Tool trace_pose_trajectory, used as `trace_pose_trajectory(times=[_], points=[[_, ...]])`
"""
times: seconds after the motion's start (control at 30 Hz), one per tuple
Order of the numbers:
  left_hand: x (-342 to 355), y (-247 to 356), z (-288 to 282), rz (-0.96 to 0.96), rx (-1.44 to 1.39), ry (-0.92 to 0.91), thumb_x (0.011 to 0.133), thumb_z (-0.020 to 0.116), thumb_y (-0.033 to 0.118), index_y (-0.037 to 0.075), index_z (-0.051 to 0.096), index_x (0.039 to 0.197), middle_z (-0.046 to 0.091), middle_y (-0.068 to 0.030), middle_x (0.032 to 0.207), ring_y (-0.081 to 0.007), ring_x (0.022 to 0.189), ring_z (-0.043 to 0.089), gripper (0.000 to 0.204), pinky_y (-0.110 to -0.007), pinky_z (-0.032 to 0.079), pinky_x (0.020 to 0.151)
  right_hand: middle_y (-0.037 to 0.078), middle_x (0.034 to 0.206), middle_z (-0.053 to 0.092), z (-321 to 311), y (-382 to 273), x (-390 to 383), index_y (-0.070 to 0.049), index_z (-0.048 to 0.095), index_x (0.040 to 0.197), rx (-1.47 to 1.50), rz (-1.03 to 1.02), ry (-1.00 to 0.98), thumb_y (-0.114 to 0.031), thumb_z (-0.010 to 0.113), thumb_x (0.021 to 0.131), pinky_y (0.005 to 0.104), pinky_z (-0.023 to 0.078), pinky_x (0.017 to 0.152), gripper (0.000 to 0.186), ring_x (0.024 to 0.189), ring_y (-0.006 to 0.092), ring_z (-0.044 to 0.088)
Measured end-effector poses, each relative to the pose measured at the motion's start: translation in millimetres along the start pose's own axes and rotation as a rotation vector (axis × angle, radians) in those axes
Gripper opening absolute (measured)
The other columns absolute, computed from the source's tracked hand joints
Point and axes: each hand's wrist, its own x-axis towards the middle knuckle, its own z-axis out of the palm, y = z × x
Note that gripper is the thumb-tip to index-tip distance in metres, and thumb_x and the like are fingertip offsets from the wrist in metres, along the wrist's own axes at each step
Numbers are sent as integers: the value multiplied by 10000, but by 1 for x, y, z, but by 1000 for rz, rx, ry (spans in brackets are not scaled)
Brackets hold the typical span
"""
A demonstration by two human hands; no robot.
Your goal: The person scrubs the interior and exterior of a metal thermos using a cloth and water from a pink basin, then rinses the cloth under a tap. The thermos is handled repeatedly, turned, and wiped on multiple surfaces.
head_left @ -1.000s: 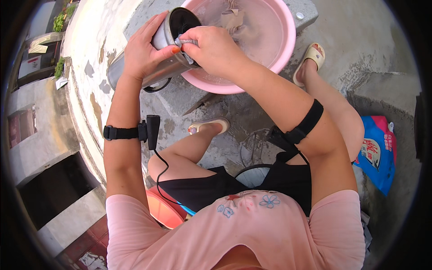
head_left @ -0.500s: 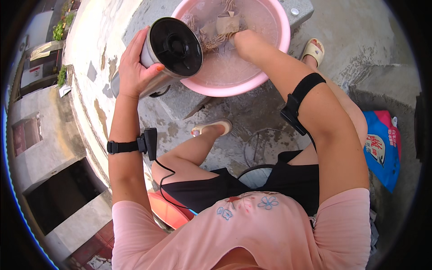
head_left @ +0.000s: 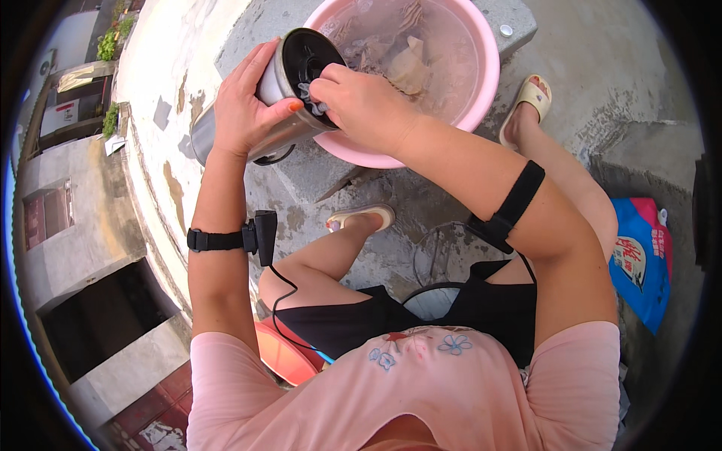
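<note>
My left hand (head_left: 252, 101) grips a silver metal cylinder (head_left: 263, 135) by its side, thumb and fingers wrapped round it. The cylinder lies tilted, with its black round end (head_left: 304, 52) facing up and to the right, towards the pink basin (head_left: 490, 71). Against that black end my right hand (head_left: 361, 101) is closed on a small wet grey cloth (head_left: 314, 105), most of it hidden by the fingers. Cloudy water fills the basin, and a crumpled beige cloth (head_left: 410, 68) lies in it.
The basin rests on a grey stone slab (head_left: 297, 169), which also bears a small round white lid (head_left: 506, 31). A blue and pink bag (head_left: 639, 263) stands on the right. An orange-red basin (head_left: 282, 353) is by my left thigh. My sandalled feet flank the slab.
My right hand has come out of the basin water and moved left to the cylinder's black end, with the grey cloth in it. My left hand keeps its hold.
</note>
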Motion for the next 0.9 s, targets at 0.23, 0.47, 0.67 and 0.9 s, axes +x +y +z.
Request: trace_pose_trajectory(times=[0.23,0.47,0.67,0.9], points=[[9,0,-1,-20,-35,-30,666,684,725,80,552,1340,602,-156,1294,-360,1128,603,943,-426,482,948,130,1215,548,6,18,13,-122,645,1024,-53,-187,260,-53,643,796,418,532,816,238,958,343,634],[6,2,1,71,77,-43,643,669,759,96,568,1330,606,-150,1281,-347,1125,597,960,-423,452,968,166,1181,565,-23,44,55,-87,674,1070,-284,149,-84,-95,578,861,441,523,876,230,1028,343,641],[5,5,-2,98,56,-13,650,659,769,56,564,1317,603,-149,1291,-342,1148,594,981,-422,461,966,173,1112,637,-55,98,24,-23,704,1044,-700,527,-95,-53,619,824,426,536,875,237,1026,337,664],[3,3,-1,65,89,-26,662,659,758,30,558,1303,601,-164,1288,-354,1149,589,975,-434,459,967,198,1065,691,-34,27,44,-27,667,1153,183,310,145,-154,637,843,385,511,895,336,998,323,668]])
